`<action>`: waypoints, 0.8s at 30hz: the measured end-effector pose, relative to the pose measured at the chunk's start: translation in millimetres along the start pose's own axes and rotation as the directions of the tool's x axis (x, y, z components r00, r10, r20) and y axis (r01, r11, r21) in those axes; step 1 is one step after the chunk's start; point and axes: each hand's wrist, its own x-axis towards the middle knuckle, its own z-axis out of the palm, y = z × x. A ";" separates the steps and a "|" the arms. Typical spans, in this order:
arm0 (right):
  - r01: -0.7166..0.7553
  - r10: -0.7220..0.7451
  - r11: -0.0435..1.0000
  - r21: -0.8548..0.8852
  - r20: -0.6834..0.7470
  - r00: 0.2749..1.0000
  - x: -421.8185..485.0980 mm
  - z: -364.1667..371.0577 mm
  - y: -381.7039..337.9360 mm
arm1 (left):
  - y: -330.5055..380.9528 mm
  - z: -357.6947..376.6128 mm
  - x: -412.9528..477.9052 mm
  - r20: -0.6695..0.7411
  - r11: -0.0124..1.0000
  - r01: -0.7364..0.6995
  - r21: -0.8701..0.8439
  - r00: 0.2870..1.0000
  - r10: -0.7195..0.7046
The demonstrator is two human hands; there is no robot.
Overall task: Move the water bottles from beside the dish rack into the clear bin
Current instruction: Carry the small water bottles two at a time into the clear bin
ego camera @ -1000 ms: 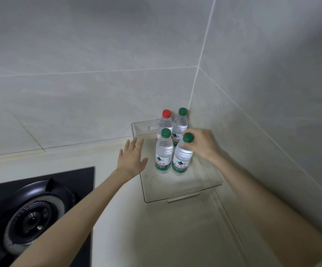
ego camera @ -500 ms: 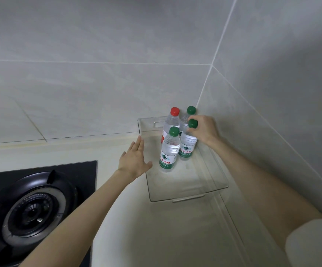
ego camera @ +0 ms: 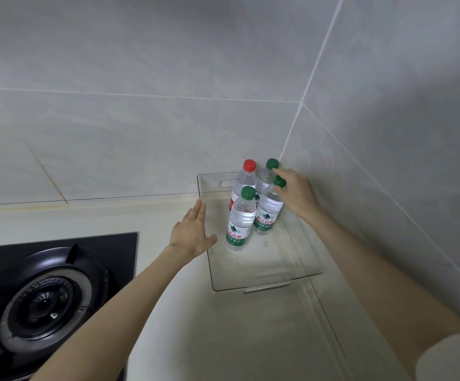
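Observation:
The clear bin (ego camera: pixel 264 281) sits on the counter in the tiled corner. Several water bottles stand upright in its far half. A red-capped bottle (ego camera: pixel 244 178) and a green-capped bottle (ego camera: pixel 264 174) are at the back. Another green-capped bottle (ego camera: pixel 239 218) is front left. My right hand (ego camera: pixel 296 192) holds the front-right green-capped bottle (ego camera: pixel 267 213) by its neck, just under the cap; the bottle's base rests on the bin floor. My left hand (ego camera: pixel 193 232) is spread flat against the bin's left wall, holding nothing.
A black gas hob with a round burner (ego camera: pixel 44 303) fills the lower left. Tiled walls close in behind and to the right of the bin. Pale counter (ego camera: pixel 223 339) lies in front of the bin. The bin's near half holds nothing.
My right hand carried the green-capped bottle back towards the corner and set it beside the others. Its index finger has straightened. My left hand stays at the bin's left wall.

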 end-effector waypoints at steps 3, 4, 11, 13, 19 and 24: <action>0.127 -0.135 0.987 0.095 0.082 0.987 -9.8 -9.0 -29.1 | 0.1 -0.6 -0.8 0.001 1.000 -0.004 -0.011 1.000 0.004; 0.146 -0.165 0.983 0.112 0.187 0.968 -13.1 -9.6 -38.1 | 0.3 -1.0 -1.3 0.002 1.000 -0.007 -0.013 1.000 0.007; 0.238 -0.211 0.971 -0.035 0.351 0.912 -3.4 4.2 -61.5 | -6.4 -1.2 -2.2 0.011 0.998 -0.018 -0.065 1.000 0.019; 0.274 -0.239 0.961 -0.043 0.372 0.897 2.1 6.1 -67.0 | -8.6 0.2 -1.7 0.016 0.997 -0.019 -0.079 1.000 0.020; 0.254 -0.235 0.967 -0.008 0.352 0.906 24.5 19.5 -78.2 | -9.7 4.6 2.0 0.013 0.995 -0.020 -0.097 1.000 0.021; 0.259 -0.238 0.966 -0.021 0.329 0.914 54.3 29.1 -89.4 | -9.5 6.2 3.0 0.008 0.995 -0.024 -0.099 1.000 0.024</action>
